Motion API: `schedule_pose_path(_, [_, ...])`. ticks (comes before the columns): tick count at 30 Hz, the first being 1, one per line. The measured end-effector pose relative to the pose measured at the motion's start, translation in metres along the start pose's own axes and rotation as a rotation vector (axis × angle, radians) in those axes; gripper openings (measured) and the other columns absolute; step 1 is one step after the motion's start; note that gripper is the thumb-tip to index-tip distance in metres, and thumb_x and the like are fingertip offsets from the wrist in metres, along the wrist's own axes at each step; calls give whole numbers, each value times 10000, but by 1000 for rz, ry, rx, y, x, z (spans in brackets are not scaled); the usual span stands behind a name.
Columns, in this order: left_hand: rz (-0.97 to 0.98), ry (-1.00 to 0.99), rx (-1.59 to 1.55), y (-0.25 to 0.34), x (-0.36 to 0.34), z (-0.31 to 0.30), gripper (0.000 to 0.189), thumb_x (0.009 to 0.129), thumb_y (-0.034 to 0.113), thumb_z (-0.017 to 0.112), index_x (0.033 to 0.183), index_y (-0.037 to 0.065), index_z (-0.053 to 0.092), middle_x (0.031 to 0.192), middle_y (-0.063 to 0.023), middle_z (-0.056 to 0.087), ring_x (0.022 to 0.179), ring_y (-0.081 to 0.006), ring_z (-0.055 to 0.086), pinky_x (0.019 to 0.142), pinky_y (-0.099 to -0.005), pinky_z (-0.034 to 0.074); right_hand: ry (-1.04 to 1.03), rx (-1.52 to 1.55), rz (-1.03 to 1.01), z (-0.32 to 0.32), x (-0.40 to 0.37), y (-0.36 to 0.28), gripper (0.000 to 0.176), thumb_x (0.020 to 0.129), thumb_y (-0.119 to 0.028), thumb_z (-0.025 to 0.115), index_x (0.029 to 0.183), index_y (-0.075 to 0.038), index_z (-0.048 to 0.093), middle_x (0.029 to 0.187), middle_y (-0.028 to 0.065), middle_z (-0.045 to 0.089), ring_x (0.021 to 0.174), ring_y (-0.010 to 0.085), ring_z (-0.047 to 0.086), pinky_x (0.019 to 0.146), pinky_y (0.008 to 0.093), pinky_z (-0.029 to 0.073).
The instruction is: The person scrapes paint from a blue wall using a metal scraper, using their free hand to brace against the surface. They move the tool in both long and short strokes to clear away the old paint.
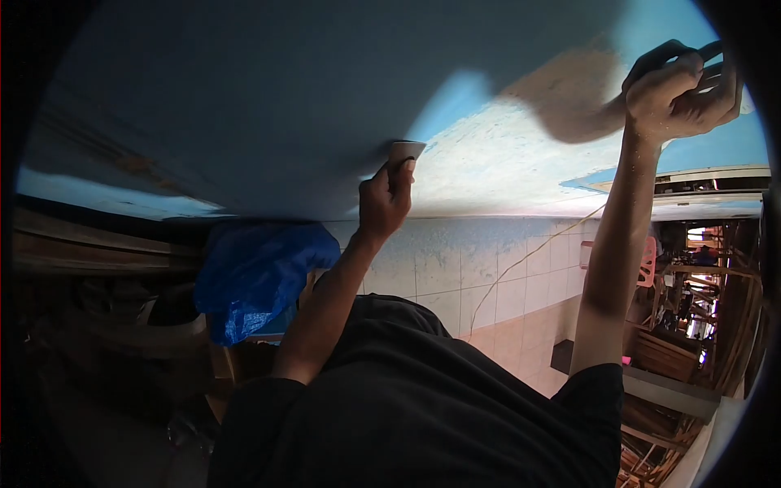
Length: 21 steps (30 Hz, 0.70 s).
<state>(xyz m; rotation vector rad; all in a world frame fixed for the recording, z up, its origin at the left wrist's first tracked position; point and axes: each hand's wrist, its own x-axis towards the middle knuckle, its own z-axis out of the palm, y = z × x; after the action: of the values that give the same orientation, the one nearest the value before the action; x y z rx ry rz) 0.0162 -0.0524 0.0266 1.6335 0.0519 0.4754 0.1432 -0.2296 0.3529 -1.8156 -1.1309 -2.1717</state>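
Left hand [385,198] pinches pale block [406,150] at fingertips; right hand [679,89] clenched, perhaps on bar [714,50]

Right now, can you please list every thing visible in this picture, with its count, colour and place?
blue surface: one, blue with a pale worn patch, across the top
pale block: one, whitish, against the blue surface
dark object: one, black, top right, kind unclear
plastic sheet: one, blue, crumpled, left centre
tiles: many, white, centre
chair: one, pink, right
shirt: one, black, bottom
left hand: holds the pale block
right hand: closed around the dark object
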Motion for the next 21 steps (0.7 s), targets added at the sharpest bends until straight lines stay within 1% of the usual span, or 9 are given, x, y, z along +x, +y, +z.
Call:
schedule_pose_path(2, [58, 49, -30, -11, 1, 3, 357, 969, 315, 580, 821, -1, 654, 633, -115, 650, 575, -198, 665, 507, -300, 454, -33, -64, -10, -2, 3, 1, 391, 877, -131, 454, 1182, 105, 522, 1137, 226, 440, 1001, 233, 450, 815, 355, 410])
schedule_pose_path(4, [-37, -9, 67, -35, -10, -3, 358, 967, 310, 583, 795, 3, 650, 606, -106, 638, 551, -208, 658, 500, -306, 457, -42, -102, -26, -2, 4, 2, 389, 880, -133, 445, 1182, 100, 522, 1126, 223, 439, 978, 243, 443, 819, 367, 403])
schedule_pose_path(6, [-55, -1, 69, -31, -14, -5, 364, 966, 309, 585, 768, 9, 641, 591, -105, 624, 535, -202, 647, 495, -311, 449, -6, -36, 30, 4, 5, -5, 382, 885, -135, 436, 1178, 94, 521, 1119, 226, 438, 970, 265, 437, 845, 392, 393])
schedule_pose_path(8, [36, 15, 68, -26, -6, 2, 369, 967, 314, 584, 765, 9, 637, 592, -108, 622, 533, -204, 644, 490, -314, 444, 45, 113, 156, 7, 5, -17, 371, 889, -136, 430, 1171, 88, 522, 1118, 232, 437, 981, 294, 433, 887, 426, 380])
schedule_pose_path(10, [45, -24, 68, -18, -2, 0, 370, 966, 319, 584, 772, 8, 639, 599, -113, 625, 537, -210, 646, 490, -318, 443, 44, 55, 5, 8, 0, -1, 357, 898, -149, 406, 1142, 82, 526, 1107, 235, 433, 973, 307, 432, 915, 446, 362])
schedule_pose_path(12, [-12, -103, 64, -10, 1, -4, 370, 965, 325, 585, 790, 5, 648, 614, -118, 635, 548, -221, 652, 496, -321, 446, 35, 6, -68, 9, 0, 3, 349, 903, -160, 378, 1113, 75, 527, 1122, 247, 436, 1001, 319, 432, 933, 461, 346])
schedule_pose_path(13, [21, -45, 38, -20, -2, -1, 375, 964, 334, 585, 807, 1, 656, 631, -124, 644, 562, -227, 658, 504, -318, 447, 32, -19, -59, 11, -1, 1, 347, 904, -164, 362, 1098, 71, 527, 1144, 258, 441, 1032, 324, 432, 937, 467, 339])
schedule_pose_path(18, [-52, -42, 66, -26, -9, -2, 379, 961, 335, 590, 798, -1, 653, 634, -120, 648, 568, -217, 659, 510, -313, 450, -238, -165, -243, -2, 3, 7, 393, 905, -192, 303, 1136, 23, 536, 1327, 260, 447, 1236, 369, 365, 940, 531, 295])
schedule_pose_path(21, [-33, -36, 64, -10, -5, -7, 380, 961, 333, 591, 790, 0, 650, 633, -116, 648, 571, -218, 661, 509, -315, 454, -167, -86, -92, 3, 5, -11, 438, 928, -236, 298, 1236, -16, 519, 1393, 238, 431, 1277, 373, 338, 913, 530, 285])
